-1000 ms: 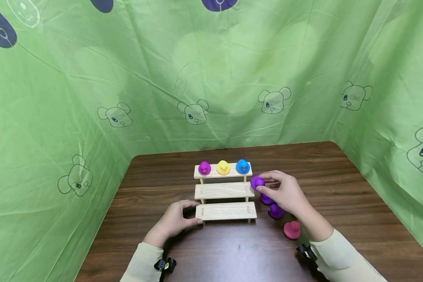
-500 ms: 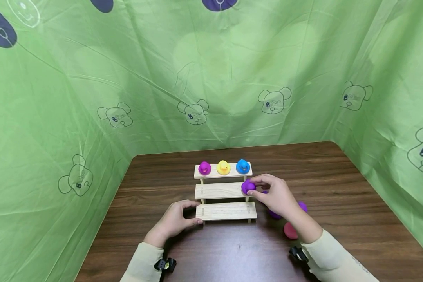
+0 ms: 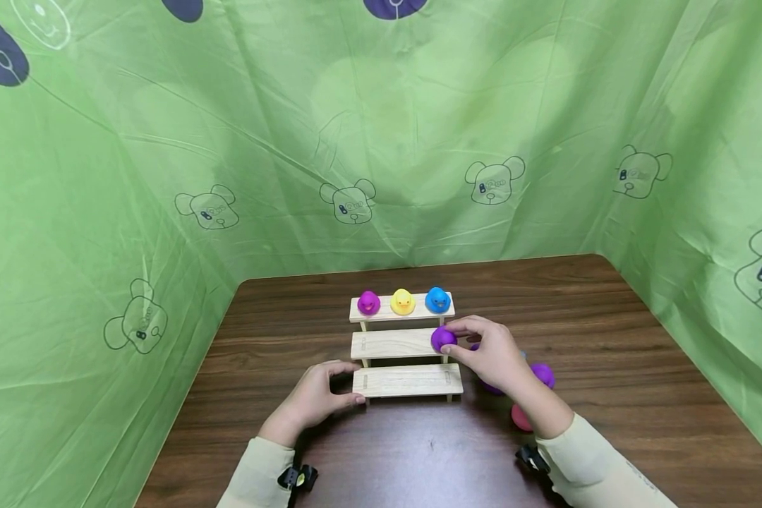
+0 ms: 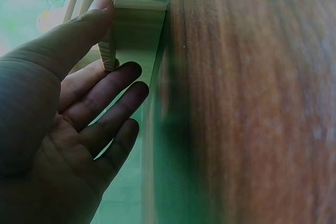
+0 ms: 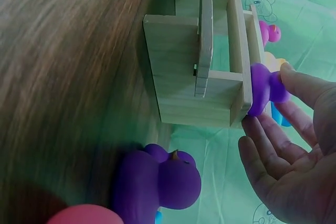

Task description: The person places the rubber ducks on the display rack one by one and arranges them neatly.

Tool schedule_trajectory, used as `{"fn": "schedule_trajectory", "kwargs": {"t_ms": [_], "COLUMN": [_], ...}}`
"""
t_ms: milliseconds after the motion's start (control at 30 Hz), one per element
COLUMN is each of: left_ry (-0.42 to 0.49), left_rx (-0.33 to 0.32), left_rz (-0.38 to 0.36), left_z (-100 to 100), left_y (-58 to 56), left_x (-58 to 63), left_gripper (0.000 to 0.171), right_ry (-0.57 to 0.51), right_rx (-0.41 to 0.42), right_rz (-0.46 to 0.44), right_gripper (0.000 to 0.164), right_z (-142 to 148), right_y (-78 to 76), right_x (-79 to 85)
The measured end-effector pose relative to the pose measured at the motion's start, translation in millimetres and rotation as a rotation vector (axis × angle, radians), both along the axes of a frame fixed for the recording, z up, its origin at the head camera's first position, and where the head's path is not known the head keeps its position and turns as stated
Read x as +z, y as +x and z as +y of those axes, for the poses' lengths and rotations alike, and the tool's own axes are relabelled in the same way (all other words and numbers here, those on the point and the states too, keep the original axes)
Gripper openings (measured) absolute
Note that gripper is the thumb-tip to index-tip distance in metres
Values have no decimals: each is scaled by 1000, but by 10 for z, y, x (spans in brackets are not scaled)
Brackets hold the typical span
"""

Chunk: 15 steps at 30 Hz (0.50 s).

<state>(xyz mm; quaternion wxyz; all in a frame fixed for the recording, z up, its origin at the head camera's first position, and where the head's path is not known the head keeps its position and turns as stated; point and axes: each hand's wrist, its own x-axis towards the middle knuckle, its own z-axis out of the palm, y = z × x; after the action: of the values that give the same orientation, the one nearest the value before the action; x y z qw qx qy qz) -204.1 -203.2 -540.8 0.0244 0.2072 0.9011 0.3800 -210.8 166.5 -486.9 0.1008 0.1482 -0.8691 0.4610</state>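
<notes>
A three-step wooden display stand [image 3: 406, 381] stands on the table. At the left end of its lowest step, my left hand [image 3: 314, 398] pinches the board between thumb and index finger; the other fingers [image 4: 118, 103] spread below it. My right hand [image 3: 492, 353] pinches a purple rubber duck [image 3: 443, 339] by the head at the right end of the middle step. In the right wrist view, that purple duck's base meets the board. Along the top step sit a magenta duck [image 3: 368, 303], a yellow duck [image 3: 402, 302] and a blue duck [image 3: 437, 300].
On the brown wooden table [image 3: 419, 458], right of the stand, more purple ducks [image 3: 542, 375] and a pink duck [image 3: 521, 418] lie partly hidden under my right arm. A green printed cloth [image 3: 419, 141] hangs behind and along both sides.
My right hand has carried the purple duck left, from beside the stand onto the right end of the middle step. My left hand stays on the lowest step.
</notes>
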Motion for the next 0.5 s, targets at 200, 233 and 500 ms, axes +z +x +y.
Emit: {"fn": "schedule_trajectory", "kwargs": {"t_ms": [200, 233, 500], "left_ry": [2, 3, 6], "left_rx": [-2, -1, 3], "left_rz": [-1, -2, -3], "left_z": [4, 5, 12], "left_y": [7, 9, 12], "left_x": [7, 10, 19], "left_gripper": [57, 57, 56], "right_ry": [1, 1, -7], "right_rx": [5, 8, 29], "right_rz": [21, 24, 8], "right_gripper": [35, 35, 35], "right_z": [-12, -15, -15], "right_y": [-3, -3, -3], "right_x": [-9, -6, 12]}}
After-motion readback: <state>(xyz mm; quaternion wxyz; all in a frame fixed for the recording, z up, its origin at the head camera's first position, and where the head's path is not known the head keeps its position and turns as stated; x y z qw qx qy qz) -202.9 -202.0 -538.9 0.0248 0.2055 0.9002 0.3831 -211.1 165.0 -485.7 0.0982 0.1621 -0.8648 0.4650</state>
